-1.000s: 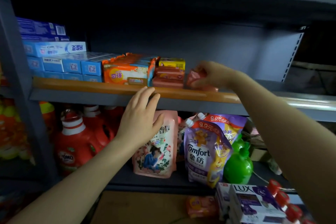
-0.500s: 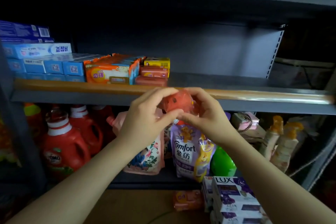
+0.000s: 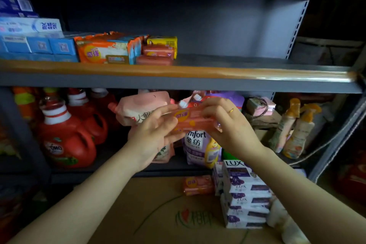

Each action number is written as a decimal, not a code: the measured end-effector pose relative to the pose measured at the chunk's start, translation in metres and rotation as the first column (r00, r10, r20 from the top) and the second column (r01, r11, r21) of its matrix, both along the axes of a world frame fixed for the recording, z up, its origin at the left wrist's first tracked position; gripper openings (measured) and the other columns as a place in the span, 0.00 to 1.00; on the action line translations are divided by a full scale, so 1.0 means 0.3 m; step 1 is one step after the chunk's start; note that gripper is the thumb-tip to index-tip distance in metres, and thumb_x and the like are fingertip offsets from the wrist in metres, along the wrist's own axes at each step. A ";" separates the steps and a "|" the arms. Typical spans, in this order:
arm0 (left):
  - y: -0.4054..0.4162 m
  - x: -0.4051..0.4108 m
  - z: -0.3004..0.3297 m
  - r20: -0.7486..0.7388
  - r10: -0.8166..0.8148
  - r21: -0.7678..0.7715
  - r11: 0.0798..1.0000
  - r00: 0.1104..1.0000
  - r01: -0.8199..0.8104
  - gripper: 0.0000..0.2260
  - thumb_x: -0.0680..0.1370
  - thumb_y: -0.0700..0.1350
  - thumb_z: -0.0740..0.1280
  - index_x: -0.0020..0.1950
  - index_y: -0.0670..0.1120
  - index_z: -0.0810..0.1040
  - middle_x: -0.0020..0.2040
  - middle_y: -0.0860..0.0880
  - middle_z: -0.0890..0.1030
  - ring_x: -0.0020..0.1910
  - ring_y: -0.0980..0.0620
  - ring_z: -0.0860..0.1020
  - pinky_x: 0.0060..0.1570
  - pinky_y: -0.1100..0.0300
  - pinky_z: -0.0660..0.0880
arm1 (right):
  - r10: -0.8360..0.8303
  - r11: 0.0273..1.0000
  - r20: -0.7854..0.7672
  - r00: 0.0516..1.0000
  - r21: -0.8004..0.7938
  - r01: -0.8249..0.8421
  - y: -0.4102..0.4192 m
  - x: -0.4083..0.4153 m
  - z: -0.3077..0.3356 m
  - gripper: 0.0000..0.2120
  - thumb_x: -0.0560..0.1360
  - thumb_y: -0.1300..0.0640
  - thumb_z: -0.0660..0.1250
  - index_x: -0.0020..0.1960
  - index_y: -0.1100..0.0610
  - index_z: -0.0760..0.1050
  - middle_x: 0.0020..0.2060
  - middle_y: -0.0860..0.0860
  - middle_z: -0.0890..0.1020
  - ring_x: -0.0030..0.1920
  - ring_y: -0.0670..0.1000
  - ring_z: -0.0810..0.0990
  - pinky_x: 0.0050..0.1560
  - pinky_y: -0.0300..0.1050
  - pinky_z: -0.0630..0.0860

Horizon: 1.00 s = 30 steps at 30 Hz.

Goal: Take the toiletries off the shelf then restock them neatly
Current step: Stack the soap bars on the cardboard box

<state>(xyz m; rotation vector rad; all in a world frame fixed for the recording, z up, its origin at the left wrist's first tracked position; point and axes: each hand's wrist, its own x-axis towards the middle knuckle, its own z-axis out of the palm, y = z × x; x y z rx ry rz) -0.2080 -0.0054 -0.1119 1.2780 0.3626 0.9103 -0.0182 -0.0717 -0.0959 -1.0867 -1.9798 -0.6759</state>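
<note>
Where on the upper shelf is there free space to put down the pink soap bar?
The upper shelf is bare from the stacked pink soap bars rightward to its perforated end panel. Its left part is crowded with blue boxes and orange packs.

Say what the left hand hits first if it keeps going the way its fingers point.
Probably the pink pouch on the lower shelf: the left hand, gripping the soap bar, points up and away toward it. Depth unclear.

A flat salmon-pink wrapped soap bar (image 3: 195, 120) with a yellow label patch is held level below the grey metal shelf (image 3: 237, 65), at 6 o'clock from its stacked twins (image 3: 156, 55) (three pink bars under a yellow box); another lies at 6 o'clock on cardboard (image 3: 198, 185)
</note>
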 end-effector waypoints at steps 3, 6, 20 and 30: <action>-0.006 0.017 -0.025 -0.014 -0.014 -0.169 0.986 1.000 0.011 0.17 0.72 0.43 0.64 0.60 0.39 0.74 0.52 0.42 0.80 0.45 0.51 0.82 0.39 0.61 0.79 | 0.011 1.000 0.007 1.000 -0.011 -0.011 -0.007 0.000 -0.029 0.16 0.71 0.63 0.69 0.55 0.57 0.67 0.59 0.53 0.71 0.58 0.55 0.72 0.60 0.41 0.67; -0.006 0.019 -0.080 0.071 -0.079 -0.356 0.929 0.994 0.099 0.11 0.72 0.40 0.62 0.49 0.41 0.82 0.46 0.42 0.83 0.42 0.49 0.83 0.38 0.60 0.80 | 0.121 0.951 -0.411 0.903 -0.214 -0.225 -0.038 -0.016 -0.031 0.26 0.69 0.58 0.73 0.62 0.54 0.65 0.60 0.47 0.71 0.62 0.48 0.73 0.61 0.38 0.71; 0.003 -0.056 -0.359 0.314 -0.331 -0.414 0.796 0.890 0.442 0.14 0.69 0.44 0.74 0.54 0.46 0.82 0.51 0.48 0.83 0.51 0.54 0.81 0.51 0.60 0.78 | -0.037 0.835 -0.354 0.934 -0.525 -0.166 -0.070 0.049 -0.163 0.10 0.71 0.62 0.65 0.52 0.62 0.77 0.46 0.45 0.78 0.44 0.42 0.78 0.46 0.37 0.76; -0.106 -0.020 -0.462 -0.214 -0.018 -0.631 0.766 0.977 -0.124 0.08 0.74 0.36 0.65 0.53 0.42 0.75 0.50 0.42 0.80 0.48 0.48 0.81 0.42 0.56 0.81 | -0.059 0.801 -0.281 0.958 -0.586 -0.123 -0.058 0.053 -0.207 0.07 0.73 0.60 0.64 0.47 0.62 0.79 0.42 0.50 0.81 0.42 0.45 0.78 0.41 0.35 0.75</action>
